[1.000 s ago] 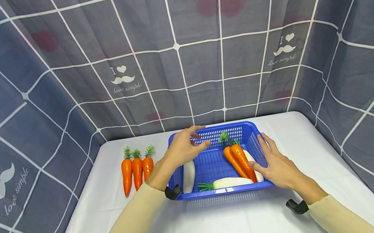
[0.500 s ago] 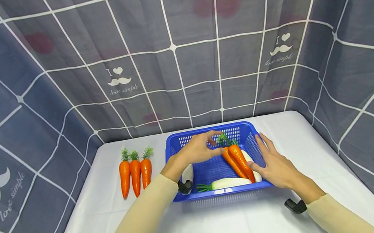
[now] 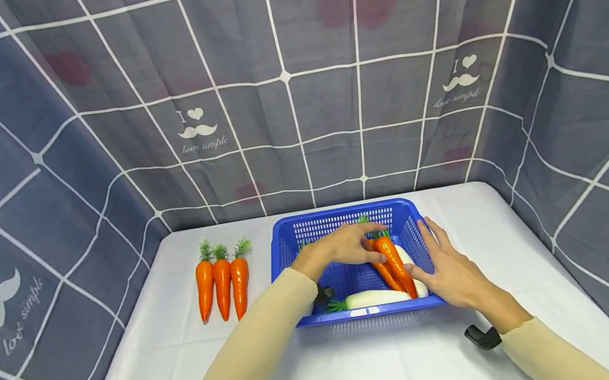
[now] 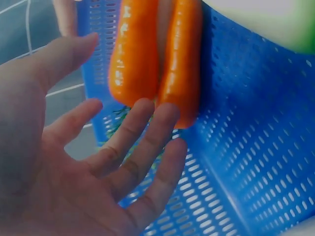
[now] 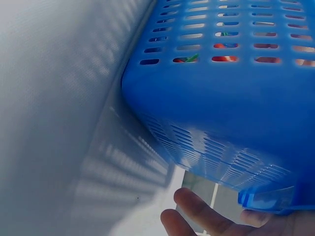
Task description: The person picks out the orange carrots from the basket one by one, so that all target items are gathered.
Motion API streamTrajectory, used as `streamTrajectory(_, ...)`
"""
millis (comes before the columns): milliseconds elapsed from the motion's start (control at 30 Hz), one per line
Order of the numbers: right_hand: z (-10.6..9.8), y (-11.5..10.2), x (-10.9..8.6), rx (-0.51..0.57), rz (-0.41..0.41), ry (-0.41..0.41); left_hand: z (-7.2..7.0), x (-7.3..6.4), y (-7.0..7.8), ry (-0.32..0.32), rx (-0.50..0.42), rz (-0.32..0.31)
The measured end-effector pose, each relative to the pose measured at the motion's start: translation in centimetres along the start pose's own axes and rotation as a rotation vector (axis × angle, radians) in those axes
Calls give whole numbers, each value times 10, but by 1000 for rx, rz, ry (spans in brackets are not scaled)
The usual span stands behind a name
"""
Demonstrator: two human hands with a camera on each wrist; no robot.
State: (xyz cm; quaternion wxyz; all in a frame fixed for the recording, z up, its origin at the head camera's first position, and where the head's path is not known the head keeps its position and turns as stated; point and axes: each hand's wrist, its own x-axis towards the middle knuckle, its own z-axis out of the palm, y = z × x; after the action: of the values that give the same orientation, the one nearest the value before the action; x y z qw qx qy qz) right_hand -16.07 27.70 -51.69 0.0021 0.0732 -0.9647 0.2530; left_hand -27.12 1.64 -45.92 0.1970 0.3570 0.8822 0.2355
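Observation:
Two orange carrots lie side by side in the right part of the blue plastic basket. Over their leafy ends reaches my left hand, palm facing them; in the left wrist view its spread fingertips overlap the thick ends of the carrots. My right hand rests at the basket's right rim, thumb inward over the edge and straight fingers along the outside. A white radish with green leaves lies along the near wall, and another white radish lies partly hidden behind the carrots.
Three carrots with green tops lie in a row on the white tablecloth, left of the basket. A grey-blue checked curtain encloses the table at the back and both sides. My left forearm covers the basket's left part.
My left hand has moved right across the basket, from its left side to the carrots. The forearm now covers the pale radish at the left. My right hand stays at the rim.

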Motion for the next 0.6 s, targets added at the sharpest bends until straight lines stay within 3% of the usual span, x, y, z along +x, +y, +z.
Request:
streamTrajectory(233,1,2,0,-6,-6,-1,8,9,-5,-43,-22,-27)
streamTrajectory(600,1,1,0,-5,8,-3,13,10,-9,-9,-81,-14)
